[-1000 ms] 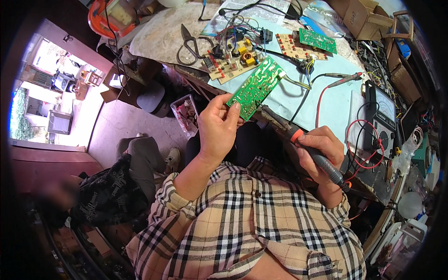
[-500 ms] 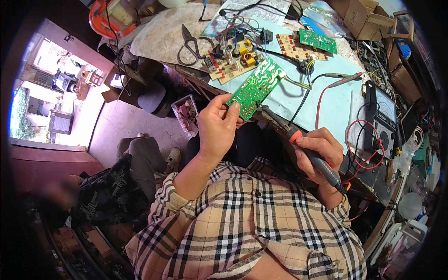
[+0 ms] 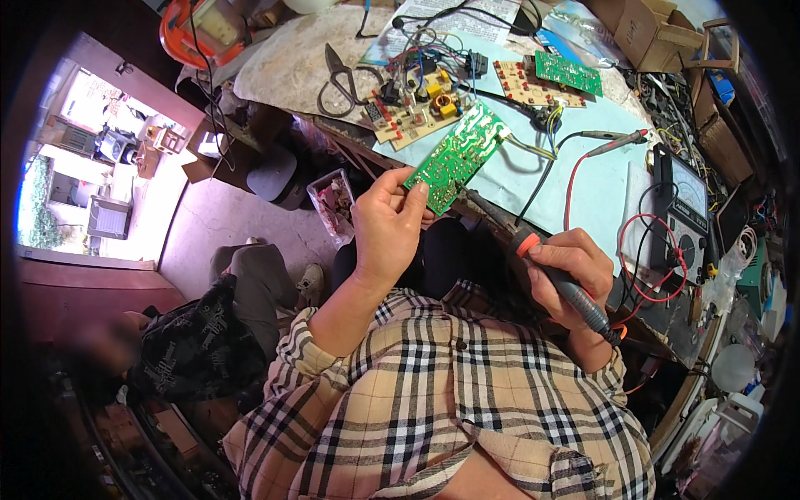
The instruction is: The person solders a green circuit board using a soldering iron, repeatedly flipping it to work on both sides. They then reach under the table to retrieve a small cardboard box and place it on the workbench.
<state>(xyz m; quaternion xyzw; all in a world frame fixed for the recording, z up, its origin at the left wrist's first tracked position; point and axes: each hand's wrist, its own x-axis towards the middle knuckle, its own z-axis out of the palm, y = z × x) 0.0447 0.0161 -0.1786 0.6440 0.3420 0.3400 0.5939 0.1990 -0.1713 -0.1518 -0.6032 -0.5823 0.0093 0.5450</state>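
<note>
Between the thumb and fingers of my left hand is a green circuit board, held tilted with its soldered side up by its lower left end. My right hand is wrapped round the dark handle of a soldering iron with a red collar. The iron's tip is close to the board's lower right edge; whether it touches cannot be made out. Yellow and dark wires run from the board's right end. Just beyond the board lies a tan circuit board with yellow and red components.
Scissors lie at the table's far left. Another green board rests on a tan one at the back. Test probes and an analog multimeter are to the right. A person sits at left, near a bin.
The soldering iron's tip has shifted very slightly up and left along the board's edge. My left hand and the circuit board have hardly moved.
</note>
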